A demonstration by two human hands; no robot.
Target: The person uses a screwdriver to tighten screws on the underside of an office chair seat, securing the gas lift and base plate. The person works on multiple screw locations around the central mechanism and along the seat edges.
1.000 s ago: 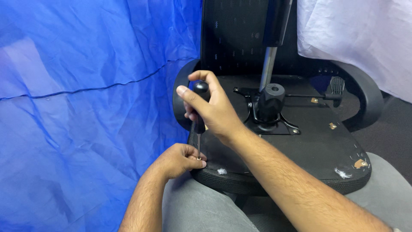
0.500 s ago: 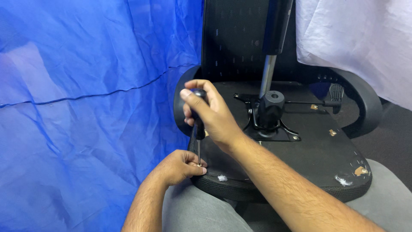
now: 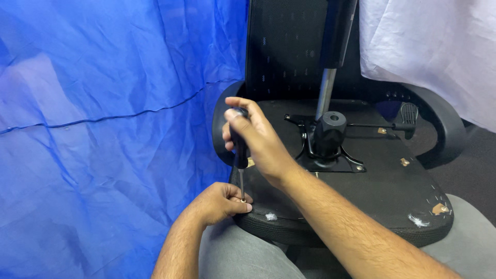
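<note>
Right hand [image 3: 261, 144]: I still grip the screwdriver [image 3: 239, 155] upright, unmoved.
Left hand [image 3: 219, 204]: at 7 o'clock, pinching its tip on the chair seat underside [image 3: 382, 191].

The left hand [image 3: 219, 204] hides the screwdriver [image 3: 240, 155] tip and fastener; the chair backrest [image 3: 289, 49] is cut off by the top edge.

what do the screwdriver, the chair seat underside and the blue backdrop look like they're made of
Screwdriver: dark handle, probably plastic or rubber; thin shiny shaft, likely metal. Chair seat underside: matte black board, possibly covered in fabric, with a textured edge. Blue backdrop: thin creased sheet, slightly glossy, perhaps plastic or light fabric.
</note>
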